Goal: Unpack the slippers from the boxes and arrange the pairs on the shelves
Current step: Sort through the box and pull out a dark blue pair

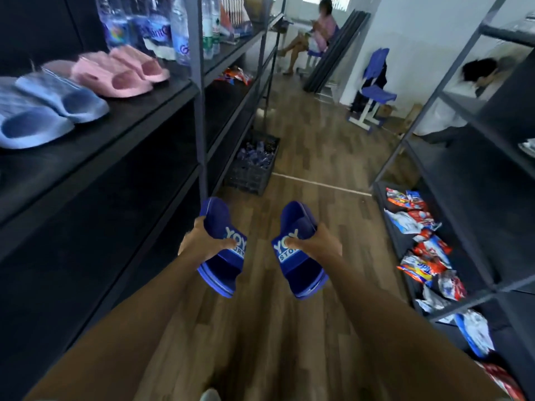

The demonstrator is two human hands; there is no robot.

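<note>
Thumbs are covering part of the white lettering on both straps, and the fingers underneath are hiding from me. The left grip (199, 241) is curling round one dark blue slipper (224, 264), heel sticking out towards the person. The right grip (317, 246) is clasping the second slipper (301, 270) likewise. Both are hanging over the wooden floor (289, 146), beside the shelf (130, 111).

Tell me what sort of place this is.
Probably a small shop or stockroom aisle: dark shelves on both sides carry water bottles, snack packets and displayed pairs of blue slippers and pink slippers.
</note>
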